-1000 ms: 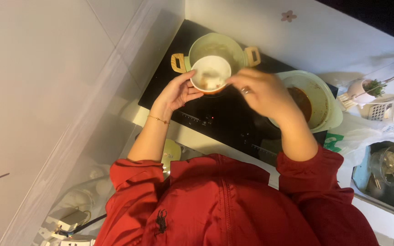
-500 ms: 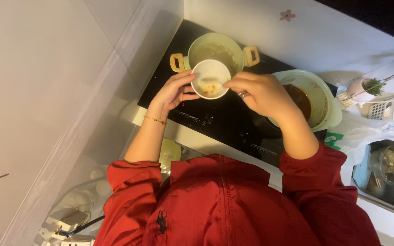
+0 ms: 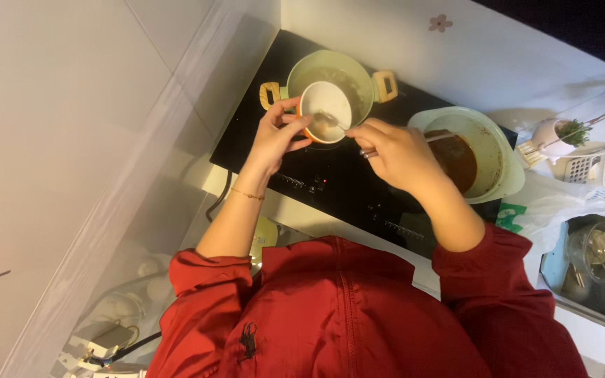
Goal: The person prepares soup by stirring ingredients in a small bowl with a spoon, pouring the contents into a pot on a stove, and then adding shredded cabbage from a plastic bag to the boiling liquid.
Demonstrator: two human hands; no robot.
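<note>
Over the pot (image 3: 344,77) on the black hob (image 3: 330,175), the left hand (image 3: 274,136) grips a nearly empty bowl (image 3: 325,110) by its rim while the right hand (image 3: 397,154) pinches a spoon (image 3: 332,120), scraping out what little is left.

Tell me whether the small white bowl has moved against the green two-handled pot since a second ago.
Yes. The small white bowl, held by the left hand, now sits further over the green two-handled pot, tilted toward its opening.
</note>
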